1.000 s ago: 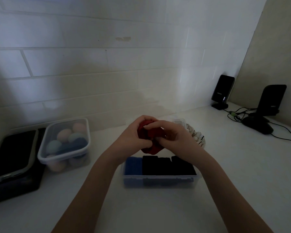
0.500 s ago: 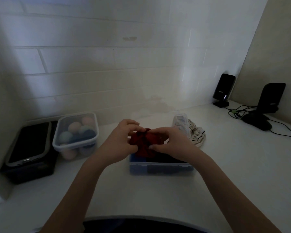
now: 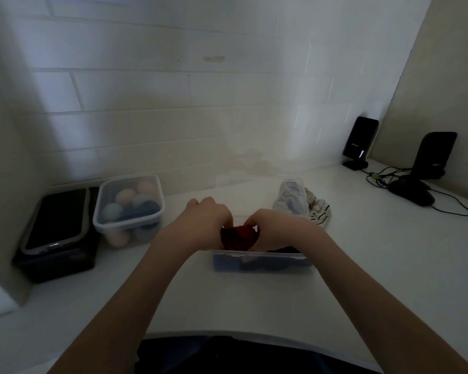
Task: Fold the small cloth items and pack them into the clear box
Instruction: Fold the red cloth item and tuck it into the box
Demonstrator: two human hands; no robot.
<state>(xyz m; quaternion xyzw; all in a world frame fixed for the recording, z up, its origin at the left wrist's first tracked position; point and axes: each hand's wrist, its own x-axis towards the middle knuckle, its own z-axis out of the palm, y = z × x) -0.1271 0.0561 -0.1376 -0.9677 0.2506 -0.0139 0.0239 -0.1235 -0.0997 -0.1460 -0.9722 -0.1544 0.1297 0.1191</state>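
A bunched red cloth (image 3: 239,237) sits at the top of the clear box (image 3: 262,261) in the middle of the white counter. My left hand (image 3: 204,221) grips its left side and my right hand (image 3: 274,225) grips its right side, both with curled fingers. Dark folded cloths and a blue one show through the box's front wall. Behind the box to the right lie a pale cloth (image 3: 291,198) and a striped cloth (image 3: 318,211) in a loose heap.
A lidded tub of pastel balls (image 3: 129,207) stands at the left, beside a black case with a phone-like lid (image 3: 57,233). Two black speakers (image 3: 360,143) (image 3: 430,160) and cables sit at the back right. A tiled wall runs behind.
Both hands have lowered the red cloth from above the box down onto its left part. The camera has pulled back and tilted down.
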